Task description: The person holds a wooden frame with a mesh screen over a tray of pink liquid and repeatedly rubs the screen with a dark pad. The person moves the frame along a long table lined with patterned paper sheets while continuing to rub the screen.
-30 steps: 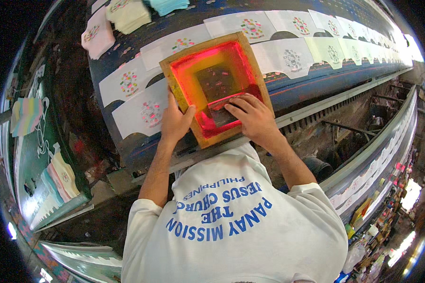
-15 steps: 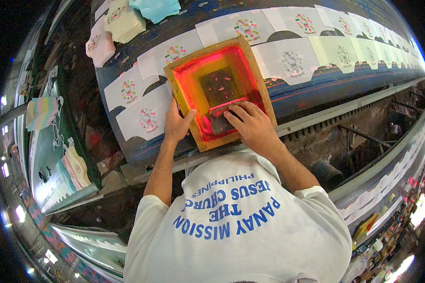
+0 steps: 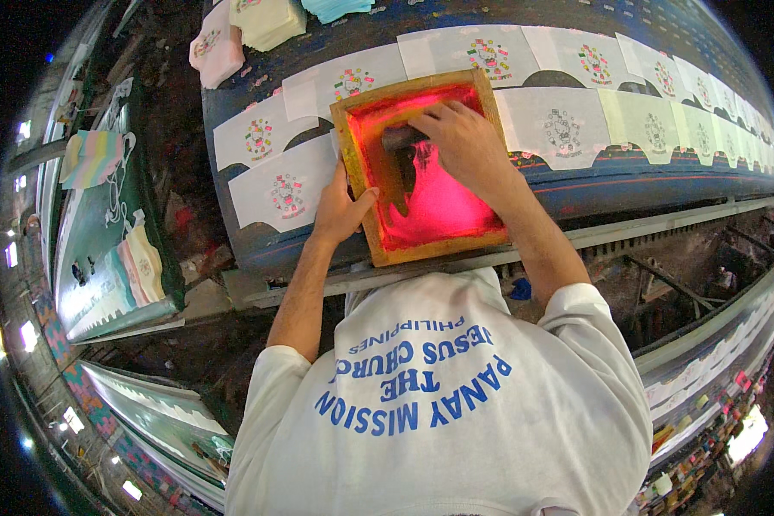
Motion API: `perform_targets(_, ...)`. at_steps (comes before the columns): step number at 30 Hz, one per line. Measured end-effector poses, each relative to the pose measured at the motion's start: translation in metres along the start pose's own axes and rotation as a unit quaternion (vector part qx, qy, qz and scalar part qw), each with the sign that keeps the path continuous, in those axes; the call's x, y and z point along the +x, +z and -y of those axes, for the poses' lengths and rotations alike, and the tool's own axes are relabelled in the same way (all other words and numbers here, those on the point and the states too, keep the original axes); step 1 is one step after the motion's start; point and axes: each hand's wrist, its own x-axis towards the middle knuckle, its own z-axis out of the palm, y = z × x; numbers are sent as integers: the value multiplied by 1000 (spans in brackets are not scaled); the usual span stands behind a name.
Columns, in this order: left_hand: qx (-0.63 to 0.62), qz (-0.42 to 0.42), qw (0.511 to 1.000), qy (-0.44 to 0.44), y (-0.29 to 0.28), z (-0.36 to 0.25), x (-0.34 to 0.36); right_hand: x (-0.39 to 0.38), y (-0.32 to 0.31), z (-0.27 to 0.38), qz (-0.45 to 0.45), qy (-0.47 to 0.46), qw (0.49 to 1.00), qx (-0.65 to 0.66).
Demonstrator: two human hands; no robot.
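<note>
A wooden-framed printing screen lies over the pale cut cloth pieces on the long table in front of me. My left hand grips its left side, thumb on top of the wood and fingers around the outer edge. Inside the frame, my right hand is closed on a small dark squeegee near the far end. Bright pink ink coats much of the mesh on the near and right side. A darker strip of mesh shows at the left. Whatever cloth lies under the screen is hidden.
White printed cloth pieces and pale yellow ones run in two rows along the dark table. Cloth stacks stand at the far left. A metal rail borders the near edge. Another table stands left.
My right hand has pushed the squeegee from the near end of the screen to the far end. Pink ink now spreads over the near part. My left hand keeps its grip on the frame.
</note>
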Motion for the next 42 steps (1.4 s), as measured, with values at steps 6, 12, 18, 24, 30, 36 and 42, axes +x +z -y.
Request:
perform_targets(6,38,-24,997,67,1,21,3,-11,-8,23,36,27,999,22)
perform_targets(12,63,-23,995,75,2,15,1,-81,-12,67,61,51,996,43)
perform_targets(18,72,-34,994,74,3,17,2,-60,-13,49,67,57,996,34)
perform_targets(24,53,-11,997,62,-3,7,0,17,-5,6,71,86,993,-27)
perform_targets(30,38,0,997,70,-7,5,-3,1,-12,34,126,158,979,-6)
perform_targets(36,41,-12,995,90,5,27,8,-77,-5,83,77,130,988,-20)
perform_targets(42,22,-27,995,98,7,23,6,-92,-9,87,91,106,990,-17)
